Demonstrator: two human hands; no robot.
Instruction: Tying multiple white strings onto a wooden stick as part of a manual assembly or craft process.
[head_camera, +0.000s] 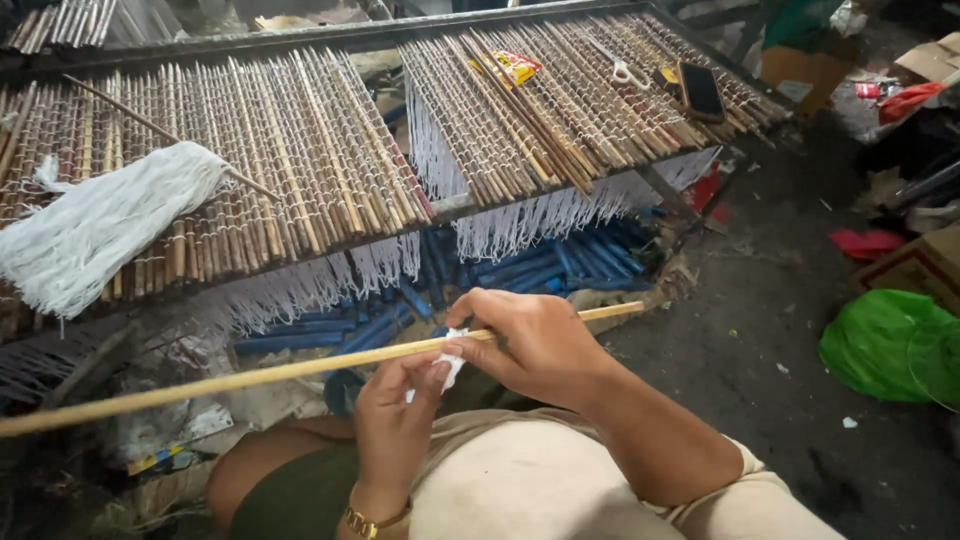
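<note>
While the right hand (535, 345) grips a long stick (230, 381), the left hand (395, 420) pinches white thread (452, 366) against it.

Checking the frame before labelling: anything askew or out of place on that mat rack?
One loose stick lies diagonally across the left mat, crossing its parallel canes. A bundle of white string is heaped on that mat. On the right mat sit scissors, a phone and a yellow wrapper.

Both hands, left hand (395, 420) pinching white string (450, 368), right hand (530, 340) gripping long bamboo stick (250, 378), woven stick mats (300, 150) beyond
</note>
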